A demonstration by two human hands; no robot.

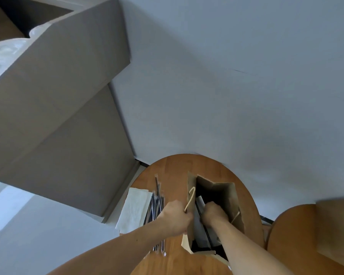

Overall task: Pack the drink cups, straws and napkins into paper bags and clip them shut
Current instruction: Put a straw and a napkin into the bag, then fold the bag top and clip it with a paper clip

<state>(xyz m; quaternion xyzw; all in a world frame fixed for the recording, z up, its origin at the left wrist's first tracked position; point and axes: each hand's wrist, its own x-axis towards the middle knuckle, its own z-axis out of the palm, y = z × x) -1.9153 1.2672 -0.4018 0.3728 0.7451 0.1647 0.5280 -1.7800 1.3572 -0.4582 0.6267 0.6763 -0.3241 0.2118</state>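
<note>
Round light-brown wooden table (173, 171) against a plain white wall is my work surface, and the open brown paper bag (226, 195) stands at its middle. My left hand (175, 217) grips the bag's left rim by the cord handle, fingers curled tight round the paper. My right hand (214, 214) is down inside the mouth, fingers curled into a fist; whether they hold anything I cannot tell. A pale flat item (200, 202) shows inside, just beside that hand.

Left of the bag lie the dark straws in clear wrappers (157, 203), and beyond them the stack of white paper napkins (135, 207). Far up and left of the bag are grey-brown cardboard boxes (68, 76) holding clear plastic cups (2, 52).

I judge this the filling step. Next, I would draw the right hand straight up without snagging the rim, then bring the bag's mouth together for clipping.
</note>
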